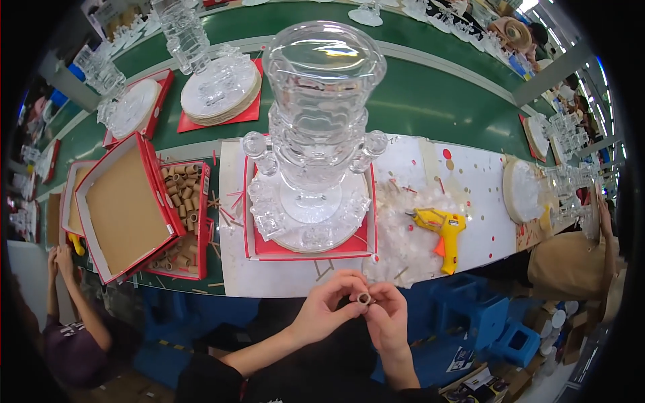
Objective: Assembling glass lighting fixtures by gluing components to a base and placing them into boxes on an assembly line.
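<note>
Close to my body, just off the table's front edge, my left hand (pixel 332 303) and my right hand (pixel 388 310) meet at their fingertips. Pinched between them is a short brown cardboard tube (pixel 363 298), its round opening facing up. Beyond my hands stands a tall clear plastic ornament (pixel 322 101) on a round white base (pixel 306 238). Small clear pieces ring the base, which rests in a shallow red box (pixel 302 256). To the right, a yellow hot glue gun (pixel 449 225) lies on the white paper, apart from my hands.
Red open-top boxes (pixel 127 201) are stacked at left, beside a red box of cardboard tubes (pixel 181 188). Stacked white discs (pixel 222 87) and more clear ornaments (pixel 180 33) line the green table (pixel 443 87). Co-workers' arms (pixel 87 302) show at the left; blue stools (pixel 477 305) stand below right.
</note>
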`<state>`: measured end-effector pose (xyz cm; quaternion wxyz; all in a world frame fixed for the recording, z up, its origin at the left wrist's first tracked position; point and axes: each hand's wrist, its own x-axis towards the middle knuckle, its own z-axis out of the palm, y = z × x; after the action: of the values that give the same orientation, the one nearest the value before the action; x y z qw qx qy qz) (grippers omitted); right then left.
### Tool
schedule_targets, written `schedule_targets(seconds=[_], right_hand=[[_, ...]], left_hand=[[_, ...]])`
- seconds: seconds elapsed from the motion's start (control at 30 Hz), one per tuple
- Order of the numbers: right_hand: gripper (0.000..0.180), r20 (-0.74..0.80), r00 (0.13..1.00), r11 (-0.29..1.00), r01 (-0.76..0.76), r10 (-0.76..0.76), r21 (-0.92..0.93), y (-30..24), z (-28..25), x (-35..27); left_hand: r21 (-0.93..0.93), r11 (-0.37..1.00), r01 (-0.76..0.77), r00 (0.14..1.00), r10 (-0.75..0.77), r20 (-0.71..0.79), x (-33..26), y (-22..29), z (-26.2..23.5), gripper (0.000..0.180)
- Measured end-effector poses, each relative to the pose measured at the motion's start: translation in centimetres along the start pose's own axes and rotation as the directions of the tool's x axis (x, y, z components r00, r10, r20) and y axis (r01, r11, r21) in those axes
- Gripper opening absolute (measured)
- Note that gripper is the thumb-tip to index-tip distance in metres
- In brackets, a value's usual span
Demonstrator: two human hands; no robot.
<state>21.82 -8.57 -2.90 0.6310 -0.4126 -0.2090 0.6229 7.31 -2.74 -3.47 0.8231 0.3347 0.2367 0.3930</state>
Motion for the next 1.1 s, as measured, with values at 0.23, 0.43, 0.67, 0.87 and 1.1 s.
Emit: schedule_targets(seconds=[0.23,0.43,0.67,0.87,1.1], right_hand=[[0.021,0.003,0.993,0.989,-0.120,0.120,0.091,0.2,-1.9,-0.1],[0.019,-0.140,0.988,0.973,-0.029,0.062,0.229,-1.2,-3.6,0.4],[0.015,-0.095,0.990,0.966,-0.081,0.107,0.245,-1.8,-4.9,1.5],[0.018,-0.143,0.985,0.994,-0.091,0.099,0.060,-1.0,-4.7,3.1],[0.019,-0.129,0.991,0.979,-0.065,0.040,-0.193,-0.1,-3.9,4.7]], left_hand=[[0.029,1.000,0.006,0.999,-0.007,0.050,0.5,-1.3,-0.8,0.020],[0.809,0.459,-0.367,0.930,0.207,0.304,5.7,2.4,-0.8,0.033],[0.886,0.179,-0.427,0.903,0.036,0.428,7.8,1.2,-2.2,0.024],[0.868,0.360,-0.342,0.928,0.276,0.251,5.2,0.4,-1.6,0.026],[0.822,0.519,-0.233,0.954,0.285,0.091,3.7,0.7,-2.7,0.032]])
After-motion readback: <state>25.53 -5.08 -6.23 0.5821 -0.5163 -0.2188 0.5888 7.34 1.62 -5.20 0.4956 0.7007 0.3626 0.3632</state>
